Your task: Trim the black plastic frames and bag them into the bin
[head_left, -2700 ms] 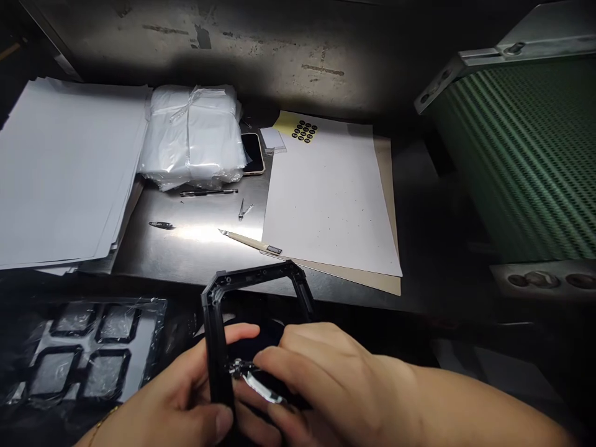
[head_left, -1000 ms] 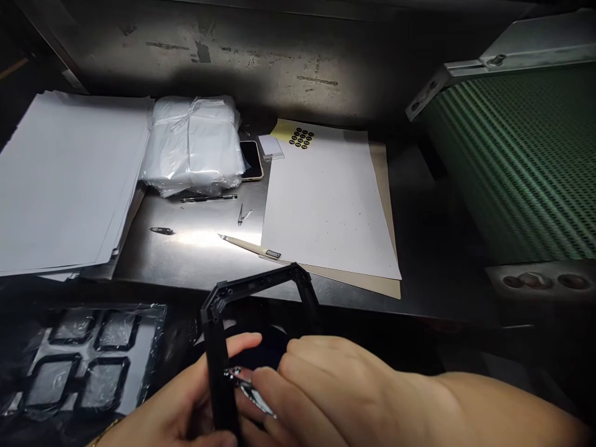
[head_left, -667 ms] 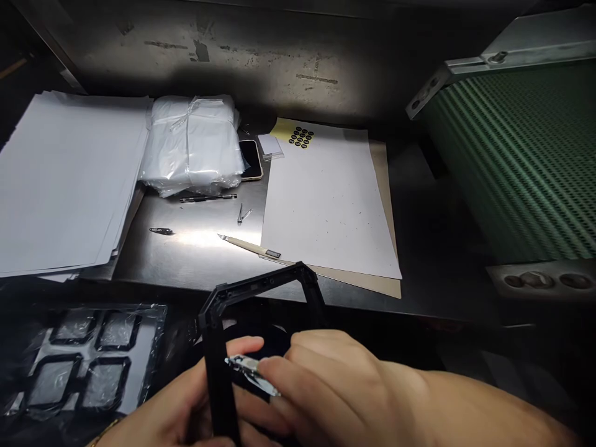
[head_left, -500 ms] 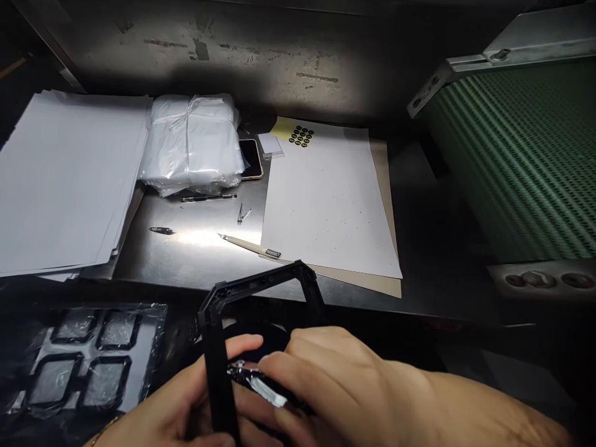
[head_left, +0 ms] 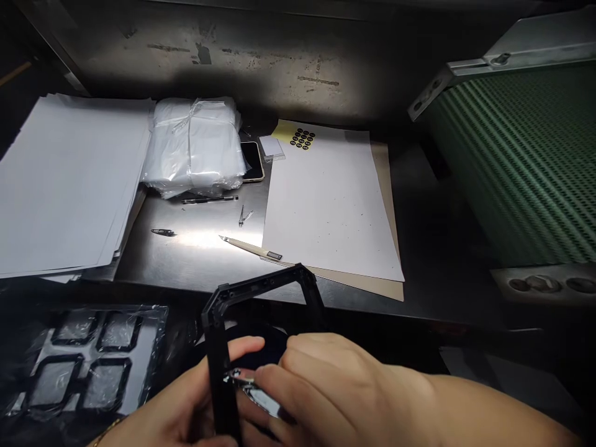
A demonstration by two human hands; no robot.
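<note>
A black plastic frame (head_left: 261, 287) with cut corners stands tilted up at the table's near edge. My left hand (head_left: 186, 397) is wrapped round its left side, with the index finger stretched through the opening. In my right hand (head_left: 326, 385) is a shiny nail clipper (head_left: 261, 397), partly hidden by the fingers. The clipper's jaws meet the inner edge of the frame's left side; whether they are closed on it is too small to tell. The lower part of the frame is out of sight behind my hands.
On the metal table (head_left: 186, 261) lie a craft knife (head_left: 251, 247), a pen (head_left: 209, 200), a white sheet (head_left: 326, 205), stacked paper (head_left: 69, 186) and bundled plastic bags (head_left: 195, 149). Bagged black frames (head_left: 107, 379) sit lower left. A green conveyor belt (head_left: 521, 161) stands at right.
The nail clipper has shifted slightly left and down, bringing its jaws to the frame's inner edge. Both hands keep their holds. The whole view has moved a little.
</note>
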